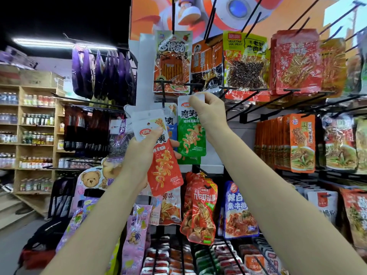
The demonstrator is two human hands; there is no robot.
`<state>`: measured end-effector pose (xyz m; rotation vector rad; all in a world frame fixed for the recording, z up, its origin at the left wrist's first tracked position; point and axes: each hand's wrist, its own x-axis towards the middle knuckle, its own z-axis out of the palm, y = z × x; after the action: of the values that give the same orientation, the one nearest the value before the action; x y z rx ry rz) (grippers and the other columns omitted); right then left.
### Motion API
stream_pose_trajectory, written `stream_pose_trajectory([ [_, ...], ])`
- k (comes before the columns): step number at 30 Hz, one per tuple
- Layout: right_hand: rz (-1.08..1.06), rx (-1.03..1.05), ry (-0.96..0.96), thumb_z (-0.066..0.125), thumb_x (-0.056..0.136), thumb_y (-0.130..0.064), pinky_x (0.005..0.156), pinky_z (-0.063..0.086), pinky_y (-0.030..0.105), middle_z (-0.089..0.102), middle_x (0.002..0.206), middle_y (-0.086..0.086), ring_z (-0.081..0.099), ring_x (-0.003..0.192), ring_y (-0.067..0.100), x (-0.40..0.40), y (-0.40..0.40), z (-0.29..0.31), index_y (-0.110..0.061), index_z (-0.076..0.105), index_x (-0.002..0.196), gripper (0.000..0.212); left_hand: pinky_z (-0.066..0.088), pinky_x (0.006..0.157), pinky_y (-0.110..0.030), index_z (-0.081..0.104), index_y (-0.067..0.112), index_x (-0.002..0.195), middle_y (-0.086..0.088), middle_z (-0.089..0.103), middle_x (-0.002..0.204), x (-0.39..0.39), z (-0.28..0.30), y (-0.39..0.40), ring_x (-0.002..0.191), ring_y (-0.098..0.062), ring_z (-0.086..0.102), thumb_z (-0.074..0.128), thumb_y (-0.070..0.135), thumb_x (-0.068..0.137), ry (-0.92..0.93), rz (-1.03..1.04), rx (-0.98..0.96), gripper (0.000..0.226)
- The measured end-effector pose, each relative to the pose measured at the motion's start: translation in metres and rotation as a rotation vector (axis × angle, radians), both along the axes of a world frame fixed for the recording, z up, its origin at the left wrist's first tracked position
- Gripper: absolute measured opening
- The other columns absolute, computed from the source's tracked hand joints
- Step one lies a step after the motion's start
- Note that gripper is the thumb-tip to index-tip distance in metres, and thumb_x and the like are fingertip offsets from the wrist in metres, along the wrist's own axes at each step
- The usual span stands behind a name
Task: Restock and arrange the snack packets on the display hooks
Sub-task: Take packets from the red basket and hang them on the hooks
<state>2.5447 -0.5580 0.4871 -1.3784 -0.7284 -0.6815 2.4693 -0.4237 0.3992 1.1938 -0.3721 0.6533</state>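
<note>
My right hand (208, 114) pinches the white top tab of a green snack packet (191, 135), raised just under the tip of a black display hook (193, 85). My left hand (145, 149) grips a red snack packet (164, 169) by its white top, thumb across the front, with more packets fanned behind it, one of them blue (173, 129). Both hands are held close together in front of the white rack panel, the red packet slightly lower and to the left of the green one.
Rows of black hooks hold hanging packets: an orange-red one (172, 62) above, a yellow vegetarian-meat pack (246, 60), red packs (297, 60) at right, a shrimp pack (200, 211) below. Purple bags (103, 72) hang at left. Wooden shelves of bottles (35, 120) stand far left.
</note>
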Motion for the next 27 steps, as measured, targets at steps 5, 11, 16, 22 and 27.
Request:
stream_pose_trajectory([
  [5,0.091,0.036,0.060,0.069,0.092,-0.026,0.065,0.035,0.033,0.049,0.079,0.012,0.042,0.072,0.021,-0.003,0.000,-0.007,0.011,0.063,0.091,0.037,0.060,0.060,-0.039,0.060,0.009,0.109,-0.017,0.074,0.080,0.002,-0.001,0.001,0.058,-0.032,0.069,0.056,0.025,0.103,-0.001,0.003,-0.002,0.017],
  [11,0.153,0.057,0.102,0.074,0.082,-0.048,0.071,0.040,0.039,0.052,0.081,0.013,0.048,0.075,0.025,-0.003,0.006,-0.009,0.009,0.059,0.093,0.060,0.060,0.063,-0.040,0.061,0.009,0.108,-0.019,0.075,0.083,0.000,-0.005,0.000,0.060,-0.033,0.069,0.058,0.026,0.102,0.008,0.004,0.003,0.019],
  [16,0.156,0.060,0.108,0.074,0.085,-0.045,0.074,0.044,0.043,0.055,0.086,0.013,0.053,0.081,0.025,0.001,0.004,-0.009,0.007,0.062,0.094,0.054,0.060,0.057,-0.039,0.063,0.014,0.099,-0.016,0.075,0.079,-0.001,-0.004,0.001,0.056,-0.031,0.069,0.062,0.019,0.100,-0.025,0.107,0.018,0.006],
  [22,0.182,0.018,0.111,0.070,0.093,-0.030,0.068,0.052,0.037,0.066,0.071,0.006,0.063,0.069,0.022,0.004,-0.007,-0.009,-0.012,0.064,0.073,0.029,0.060,0.073,-0.063,0.072,0.018,0.087,-0.015,0.077,0.085,0.007,0.000,0.007,0.073,-0.043,0.073,0.081,0.031,0.082,-0.037,0.288,0.035,0.016],
  [27,0.221,0.022,0.110,0.067,0.097,-0.021,0.053,0.051,0.025,0.065,0.056,-0.009,0.063,0.052,0.009,0.004,-0.010,-0.010,-0.018,0.064,0.068,0.030,0.060,0.064,-0.053,0.065,0.009,0.090,-0.009,0.074,0.073,0.011,0.009,-0.001,0.055,-0.032,0.069,0.071,0.007,0.093,-0.074,0.274,0.067,0.007],
])
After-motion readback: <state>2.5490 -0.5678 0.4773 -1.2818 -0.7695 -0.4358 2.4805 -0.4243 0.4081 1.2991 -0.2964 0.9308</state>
